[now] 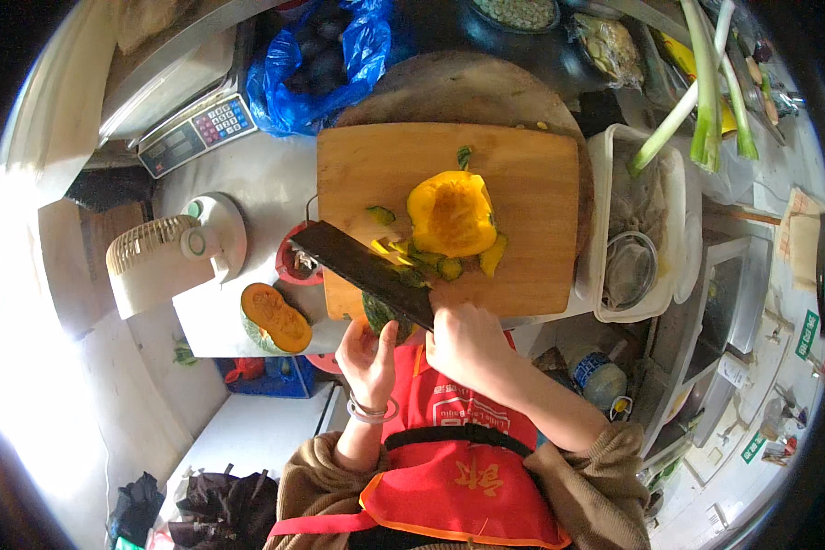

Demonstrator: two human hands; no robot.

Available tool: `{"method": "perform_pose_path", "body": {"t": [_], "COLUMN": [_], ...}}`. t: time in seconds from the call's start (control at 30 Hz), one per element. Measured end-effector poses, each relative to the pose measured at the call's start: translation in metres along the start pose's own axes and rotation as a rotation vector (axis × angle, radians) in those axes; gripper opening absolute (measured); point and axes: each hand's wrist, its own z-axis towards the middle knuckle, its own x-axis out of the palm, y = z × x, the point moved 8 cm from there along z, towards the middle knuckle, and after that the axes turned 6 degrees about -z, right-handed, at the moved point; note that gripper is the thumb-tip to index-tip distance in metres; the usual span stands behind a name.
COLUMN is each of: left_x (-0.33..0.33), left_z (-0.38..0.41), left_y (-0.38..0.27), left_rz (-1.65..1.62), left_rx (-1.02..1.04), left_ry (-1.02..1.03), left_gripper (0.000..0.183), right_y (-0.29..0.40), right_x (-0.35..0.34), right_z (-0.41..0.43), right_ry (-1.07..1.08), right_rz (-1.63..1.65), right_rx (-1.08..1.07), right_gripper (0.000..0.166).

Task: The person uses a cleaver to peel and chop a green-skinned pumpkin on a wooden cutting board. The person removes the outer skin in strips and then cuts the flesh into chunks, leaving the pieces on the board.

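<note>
My right hand (464, 340) grips a dark-bladed cleaver (357, 271), whose blade slants to the upper left over the near left part of the wooden cutting board (529, 275). Below the blade, my left hand (368, 368) holds a green-skinned pumpkin piece (379, 315) at the board's near edge; the cleaver partly covers it. A peeled yellow pumpkin piece (452, 213) with a hollowed centre sits mid-board. Green peel scraps (449, 268) and yellow slivers lie close by it. A pumpkin stem (464, 158) rests farther back.
On the counter at left are a cut pumpkin half (275, 320), a small fan (213, 237), a red container (295, 258) and a digital scale (199, 134). A blue plastic bag (295, 103) stands behind. At right, leeks (708, 117) reach over a white bin (598, 227).
</note>
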Motion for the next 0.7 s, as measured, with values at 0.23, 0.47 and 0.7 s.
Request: {"method": "perform_pose_path", "body": {"t": [0.23, 0.47, 0.7], "left_x": [0.004, 0.0, 0.001], "left_z": [-0.002, 0.001, -0.001], "left_y": [0.001, -0.005, -0.008], "left_rz": [-0.001, -0.075, -0.028], "left_rx": [-0.047, -0.102, -0.057], "left_ry": [0.003, 0.024, 0.01], "left_gripper": [0.013, 0.01, 0.013], "right_y": [-0.008, -0.029, -0.024], "right_x": [0.007, -0.01, 0.0], "right_z": [0.012, 0.011, -0.042], "right_ry": [0.009, -0.072, 0.028], "right_rz": [0.025, 0.081, 0.092], "right_rx": [0.086, -0.035, -0.025], "right_gripper": [0.019, 0.02, 0.045]}}
